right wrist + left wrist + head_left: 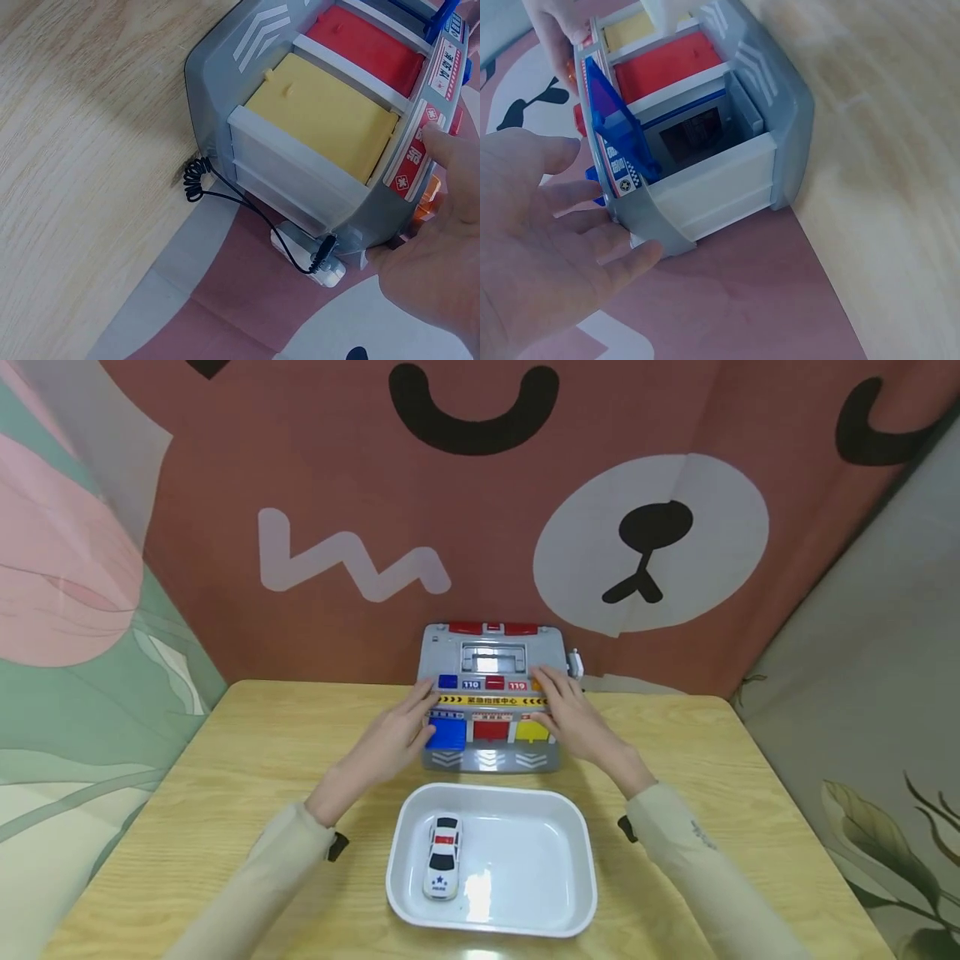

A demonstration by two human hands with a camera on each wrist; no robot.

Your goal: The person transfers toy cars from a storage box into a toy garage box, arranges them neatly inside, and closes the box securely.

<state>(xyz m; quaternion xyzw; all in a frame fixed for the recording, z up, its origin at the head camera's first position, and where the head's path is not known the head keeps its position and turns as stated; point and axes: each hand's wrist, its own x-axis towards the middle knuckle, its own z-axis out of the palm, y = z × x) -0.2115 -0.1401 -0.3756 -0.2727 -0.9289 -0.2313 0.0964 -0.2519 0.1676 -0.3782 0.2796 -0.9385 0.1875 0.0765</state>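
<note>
Left hand (388, 739) touching toy station (491, 700) at left, right hand (583, 720) at right; fingers lying apart on both. One station sitting far, one tray (528, 860) near, one car (443, 860) lying tray-left.

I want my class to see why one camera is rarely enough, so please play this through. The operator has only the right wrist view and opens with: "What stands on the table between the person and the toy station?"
Observer: A white tray, which shows in the head view.
Operator: Is anything in it?
Observer: Yes, a toy police car, lying along the tray's left side.
Operator: I catch only a bit of blue at my top edge. How does the blue door stand?
Observer: The left wrist view shows it swung outward and up, so the compartment behind it is uncovered.
</note>
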